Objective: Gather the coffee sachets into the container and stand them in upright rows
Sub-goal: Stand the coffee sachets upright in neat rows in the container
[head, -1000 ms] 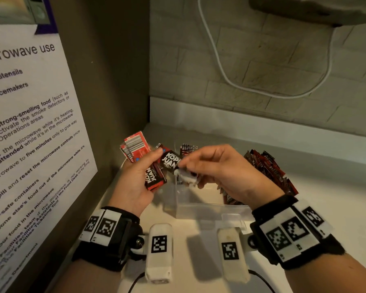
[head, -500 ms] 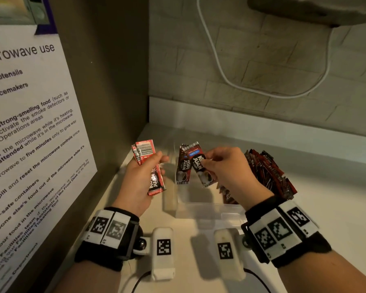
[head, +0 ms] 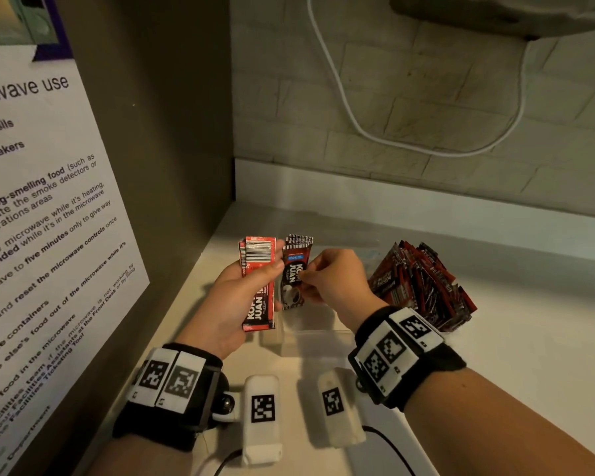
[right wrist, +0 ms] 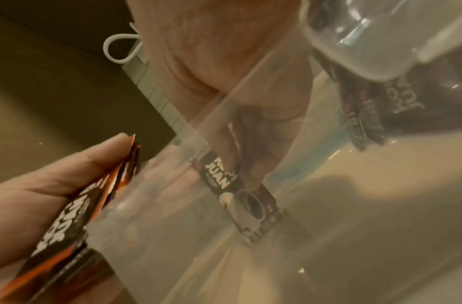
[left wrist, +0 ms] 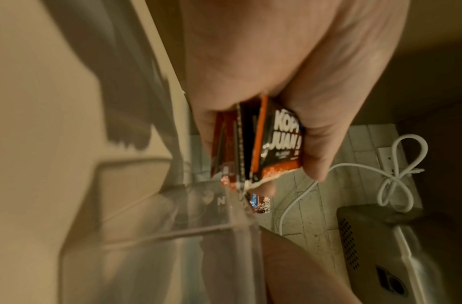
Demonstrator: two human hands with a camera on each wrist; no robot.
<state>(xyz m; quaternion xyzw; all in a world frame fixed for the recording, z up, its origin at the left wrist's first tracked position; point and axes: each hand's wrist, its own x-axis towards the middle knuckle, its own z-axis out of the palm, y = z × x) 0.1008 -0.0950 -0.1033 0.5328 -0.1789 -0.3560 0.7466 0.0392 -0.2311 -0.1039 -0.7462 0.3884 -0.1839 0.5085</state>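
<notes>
Coffee sachets: a red stack (head: 257, 286) gripped upright in the left hand (head: 236, 304), just left of the clear container (head: 315, 333); a dark sachet (head: 294, 273) pinched by the right hand (head: 334, 283) above the container; a loose bundle (head: 423, 286) stands at the container's right end.

left hand (head: 241, 297) gripping, right hand (head: 337, 283) apparently pinching

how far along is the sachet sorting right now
Partly done. A bunch of sachets already stands leaning at the right end of the clear container. In hand: the left hand grips a red stack, and the right hand pinches a dark sachet upright over the container's bare left part. Left: set both down and straighten the rows.
</notes>
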